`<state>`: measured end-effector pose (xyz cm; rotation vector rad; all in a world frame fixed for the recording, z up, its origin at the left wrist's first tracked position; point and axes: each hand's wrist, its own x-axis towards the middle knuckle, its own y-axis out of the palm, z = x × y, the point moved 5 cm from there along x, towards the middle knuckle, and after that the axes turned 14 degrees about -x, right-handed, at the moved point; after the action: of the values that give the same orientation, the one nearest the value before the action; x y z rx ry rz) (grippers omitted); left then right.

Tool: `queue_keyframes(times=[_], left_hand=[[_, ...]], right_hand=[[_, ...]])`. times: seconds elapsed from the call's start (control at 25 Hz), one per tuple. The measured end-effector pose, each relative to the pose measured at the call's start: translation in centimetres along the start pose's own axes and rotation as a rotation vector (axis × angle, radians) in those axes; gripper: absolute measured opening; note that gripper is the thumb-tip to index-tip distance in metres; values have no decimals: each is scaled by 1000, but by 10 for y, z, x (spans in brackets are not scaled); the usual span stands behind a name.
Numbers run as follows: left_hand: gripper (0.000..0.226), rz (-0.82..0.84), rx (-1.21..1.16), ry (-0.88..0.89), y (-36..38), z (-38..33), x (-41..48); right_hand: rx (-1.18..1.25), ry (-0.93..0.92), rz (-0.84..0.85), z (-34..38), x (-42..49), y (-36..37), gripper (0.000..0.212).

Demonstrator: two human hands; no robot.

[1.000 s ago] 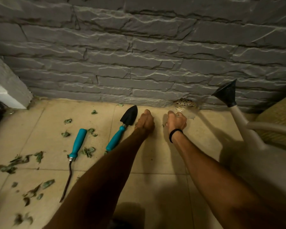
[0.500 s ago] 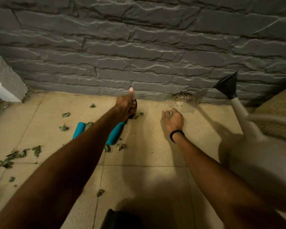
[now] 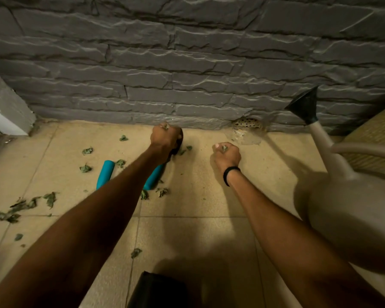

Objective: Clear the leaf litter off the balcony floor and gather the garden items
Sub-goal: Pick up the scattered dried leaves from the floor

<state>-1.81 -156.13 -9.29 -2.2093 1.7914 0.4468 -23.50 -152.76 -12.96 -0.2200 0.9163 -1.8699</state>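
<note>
A grey stone wall (image 3: 187, 63) backs the tan tiled floor (image 3: 198, 241) I'm looking down on. My left hand (image 3: 165, 138) is fisted on leaf bits above the trowel (image 3: 152, 180), my right hand (image 3: 226, 155) fisted on a leaf. Loose leaves (image 3: 22, 206) lie left (mostly), the beige watering can (image 3: 342, 196) right.

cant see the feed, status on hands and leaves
Left hand and right hand both fisted on leaves. More leaves still on floor. Nothing blocking.
</note>
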Motion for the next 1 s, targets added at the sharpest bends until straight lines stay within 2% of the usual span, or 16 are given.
queue_keyframes(times=[0.04, 0.12, 0.28, 0.4, 0.52, 0.6, 0.72, 0.84, 1.0], left_hand=[[4, -6, -54, 13, -2, -1, 0], [4, -15, -168, 25, -4, -3, 0], [19, -45, -415, -109, -14, 6, 3], [22, -143, -386, -100, -30, 12, 15], [23, -322, -209, -3, -54, 12, 23], [20, -357, -52, 120, -67, 8, 23], [26, -223, 321, 338, -70, 1, 28], [34, -96, 633, 352, -63, 6, 44], [32, -11, 850, 388, -50, 17, 55]], right_hand=[[77, 47, 49, 2, 3, 4, 17], [33, -13, 140, 14, 4, 11, 24], [-318, -314, 149, 43, -8, 32, 24], [-491, -442, 128, 54, -15, 46, 20], [-615, -539, 126, 55, -22, 57, 21], [-671, -598, 117, 55, -28, 64, 21], [-732, -693, 93, 54, -36, 70, 21], [-736, -751, 44, 49, -44, 70, 22], [-779, -766, 2, 45, -48, 71, 22]])
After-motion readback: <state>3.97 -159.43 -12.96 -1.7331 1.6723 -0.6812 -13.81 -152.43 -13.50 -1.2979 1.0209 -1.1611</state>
